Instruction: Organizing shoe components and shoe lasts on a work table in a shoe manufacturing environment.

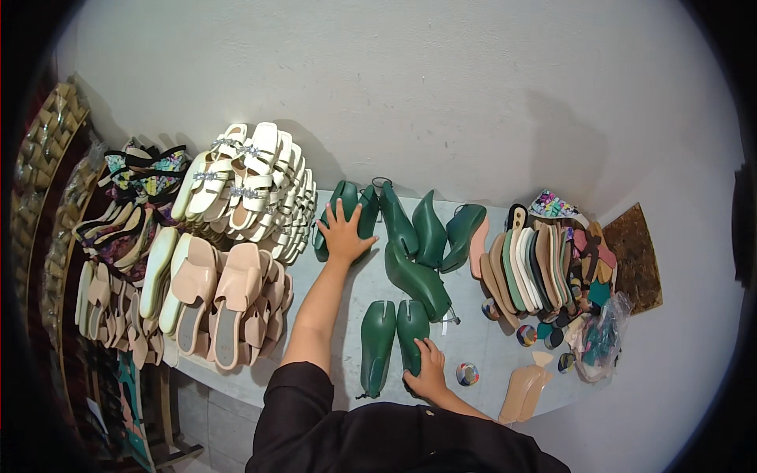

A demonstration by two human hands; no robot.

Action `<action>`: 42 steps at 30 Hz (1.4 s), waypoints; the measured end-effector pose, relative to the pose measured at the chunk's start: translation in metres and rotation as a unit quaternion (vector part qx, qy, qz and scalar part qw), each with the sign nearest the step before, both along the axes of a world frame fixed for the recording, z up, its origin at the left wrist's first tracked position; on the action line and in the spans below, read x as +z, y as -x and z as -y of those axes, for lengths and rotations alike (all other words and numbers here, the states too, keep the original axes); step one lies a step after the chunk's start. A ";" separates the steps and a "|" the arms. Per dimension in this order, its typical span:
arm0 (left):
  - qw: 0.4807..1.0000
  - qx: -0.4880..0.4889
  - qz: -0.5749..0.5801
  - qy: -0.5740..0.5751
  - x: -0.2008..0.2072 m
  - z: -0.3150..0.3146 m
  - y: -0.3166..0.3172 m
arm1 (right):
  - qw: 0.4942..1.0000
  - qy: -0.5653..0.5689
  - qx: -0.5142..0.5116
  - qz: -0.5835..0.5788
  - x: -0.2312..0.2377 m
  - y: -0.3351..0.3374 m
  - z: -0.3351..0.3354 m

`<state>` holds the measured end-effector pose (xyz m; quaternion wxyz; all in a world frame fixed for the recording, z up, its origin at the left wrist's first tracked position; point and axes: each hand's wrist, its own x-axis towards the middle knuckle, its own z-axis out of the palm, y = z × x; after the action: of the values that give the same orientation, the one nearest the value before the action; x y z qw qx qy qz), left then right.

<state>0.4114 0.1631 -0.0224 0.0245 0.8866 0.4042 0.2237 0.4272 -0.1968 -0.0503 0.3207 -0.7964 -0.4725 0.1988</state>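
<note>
Several green shoe lasts stand and lie in the middle of the table. My left hand (344,235) is spread wide, palm down, over a pair of green lasts (323,235) at the back, near the wall. Close to me, my right hand (430,372) has its fingers and thumb around the heel end of one shoe last (410,327). Beside that one lies its mate (377,347), toes pointing away from me. Between the two hands, another last (418,281) lies tilted on its side. More lasts (430,229) rest farther back, some with dark cord loops at the end.
On the left are stacked white sandals (256,185), beige slides (236,292) and patterned straps (154,173). To the right stand a row of insoles (524,272), small round discs (467,374), tan sole pieces (524,392) and a clear plastic bag (603,339). A grey wall (441,94) bounds the table's back.
</note>
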 end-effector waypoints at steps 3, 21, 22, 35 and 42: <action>0.990 0.111 -0.067 0.058 -0.005 -0.007 -0.015 | 1.000 -0.007 0.002 -0.006 -0.001 -0.002 0.000; 0.986 0.144 -0.066 0.045 -0.021 -0.030 -0.013 | 0.999 -0.010 -0.014 -0.030 -0.006 -0.001 -0.006; 0.986 0.150 -0.066 0.042 -0.030 -0.032 -0.008 | 1.000 -0.005 -0.013 -0.024 -0.006 -0.001 -0.006; 0.868 -0.034 0.345 0.355 -0.043 0.199 0.123 | 0.998 -0.037 -0.034 0.025 -0.005 0.003 0.001; 0.905 -0.050 0.158 0.392 -0.059 0.264 0.138 | 0.988 0.114 -0.093 -0.056 0.002 0.020 0.015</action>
<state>0.2730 -0.1014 -0.0817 0.4447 0.7777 0.4049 0.1828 0.4068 -0.2116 -0.0481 0.2710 -0.8561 -0.3518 0.2643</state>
